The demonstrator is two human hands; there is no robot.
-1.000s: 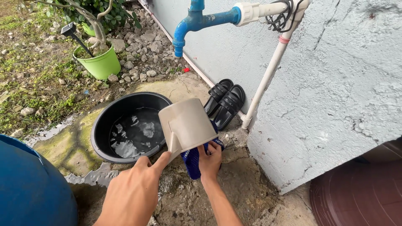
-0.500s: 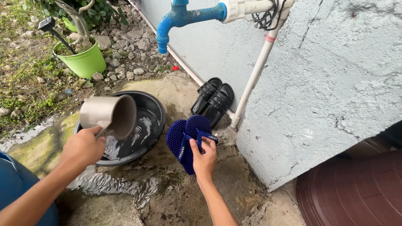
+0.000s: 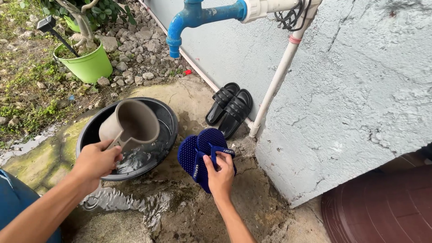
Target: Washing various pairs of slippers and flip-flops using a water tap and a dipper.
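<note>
My left hand (image 3: 95,162) grips the handle of a beige plastic scoop (image 3: 129,126), held tilted over a black basin (image 3: 168,119) with water in it. My right hand (image 3: 220,175) holds a pair of blue studded slippers (image 3: 198,148) by their straps, soles facing out, just right of the basin above wet concrete. Both hands are close to the ground.
A blue tap (image 3: 180,24) on a white pipe (image 3: 274,85) juts from the grey wall. Black sandals (image 3: 229,108) lean against the wall. A green plant pot (image 3: 87,65) stands among stones at the back left. A blue barrel (image 3: 11,202) and a brown tub (image 3: 382,207) flank me.
My left hand swung the scoop from over the slippers leftward to the basin, then turned its mouth toward me. Water now spreads over the concrete. The slippers stayed in my right hand.
</note>
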